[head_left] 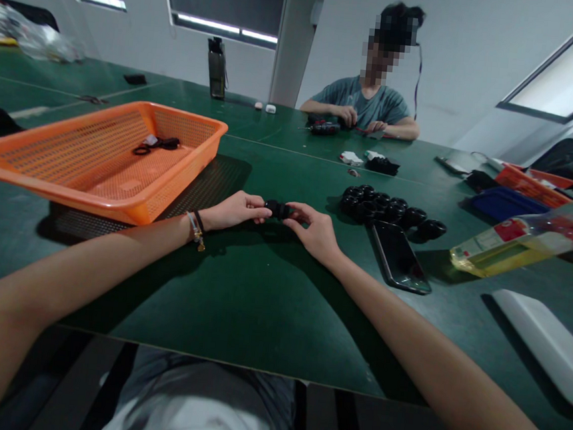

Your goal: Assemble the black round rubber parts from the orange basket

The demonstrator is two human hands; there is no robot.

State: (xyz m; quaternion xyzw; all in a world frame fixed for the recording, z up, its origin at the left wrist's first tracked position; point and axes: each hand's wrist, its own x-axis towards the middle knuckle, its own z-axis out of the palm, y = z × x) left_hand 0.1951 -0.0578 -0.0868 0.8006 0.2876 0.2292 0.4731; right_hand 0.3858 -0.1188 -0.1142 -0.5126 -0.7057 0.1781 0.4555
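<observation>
Head view: the left hand [235, 212] and right hand [317, 234] pinch opposite ends of a small black part [277, 209], presumably to steady it from both sides. It is between an orange perforated plastic basket [183, 182] at left and clustered glossy black round pieces [394, 212] at right. The smooth green tabletop [259, 293] extends toward a pale far wall [454, 69].

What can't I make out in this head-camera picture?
All in the head view:
- Black piece: its ends are covered by the fingers of the left hand and right hand; details too small.
- Rear pieces of the black cluster: partly hidden by those in front.
- Clear bottle: far end cut off by the right edge.
- Co-worker: held items too small and distant.
</observation>
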